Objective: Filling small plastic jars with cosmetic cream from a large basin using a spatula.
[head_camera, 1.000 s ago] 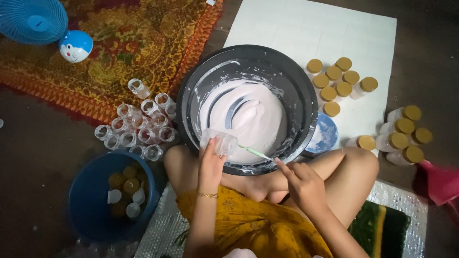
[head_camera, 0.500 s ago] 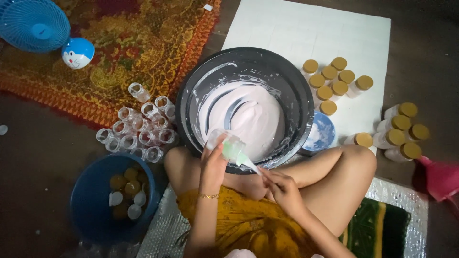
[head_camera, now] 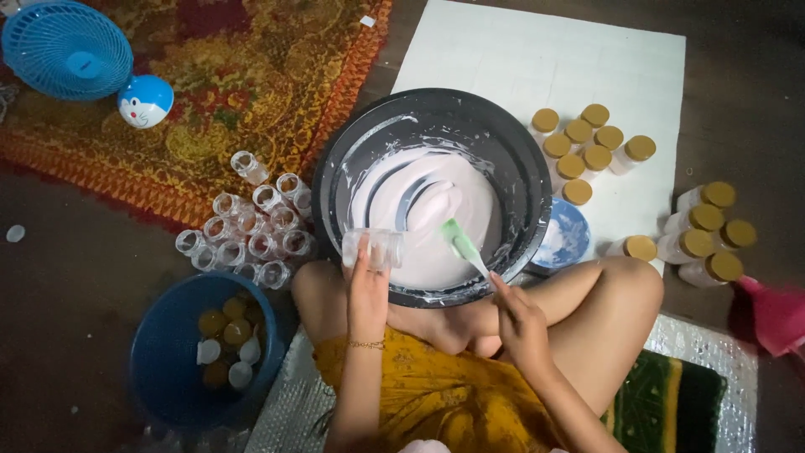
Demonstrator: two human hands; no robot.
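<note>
- While tipped sideways over the near rim of the large black round basin (head_camera: 329, 180), small clear plastic jar (head_camera: 373, 248) grasped by left hand (head_camera: 367, 289), mouth pointing right toward the scoop: angle looks suited to loading.
- Right hand (head_camera: 517, 319) clenched on handle of pale green plastic spatula (head_camera: 459, 242); blade sits over the pale pink cream (head_camera: 423, 210) inside the basin, just right of the jar.
- Basin parked between the knees, likely to keep reach short.
- Empty clear jars (head_camera: 251, 231) clustered on floor left of basin, roughly fourteen, hard to count exactly.
- Filled jars with gold lids (head_camera: 587, 147): seven on white sheet (head_camera: 545, 59), five more (head_camera: 708, 231) lying right of it, twelve total.
- Blue round bucket (head_camera: 142, 369) near left, holding loose gold and white lids.
- One small blue dish (head_camera: 568, 235) touching basin's right side.
- One blue fan (head_camera: 67, 50) on patterned rug (head_camera: 251, 75).
</note>
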